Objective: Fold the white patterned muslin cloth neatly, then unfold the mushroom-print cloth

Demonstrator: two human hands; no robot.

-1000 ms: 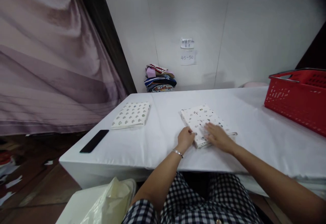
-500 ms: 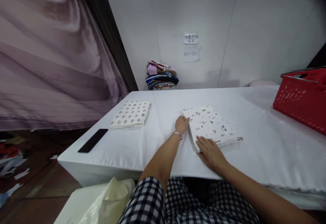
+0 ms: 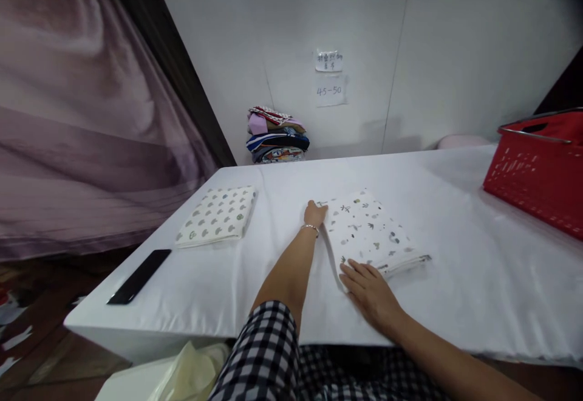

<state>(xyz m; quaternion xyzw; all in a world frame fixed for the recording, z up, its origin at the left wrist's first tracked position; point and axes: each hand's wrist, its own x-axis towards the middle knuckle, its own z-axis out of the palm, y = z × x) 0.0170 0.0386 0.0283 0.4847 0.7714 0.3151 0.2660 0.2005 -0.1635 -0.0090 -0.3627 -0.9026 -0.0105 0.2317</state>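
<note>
A flat, black, rectangular slab [image 3: 139,276] lies near left on the white cloth-covered table [image 3: 460,225]; a red perforated plastic basket [image 3: 537,173] stands at right. Beyond the far edge, a multicoloured stack of folded fabrics [image 3: 277,141] sits below two white handwritten paper notes [image 3: 331,98]. Far left hangs a mauve curtain [image 3: 91,140].
</note>
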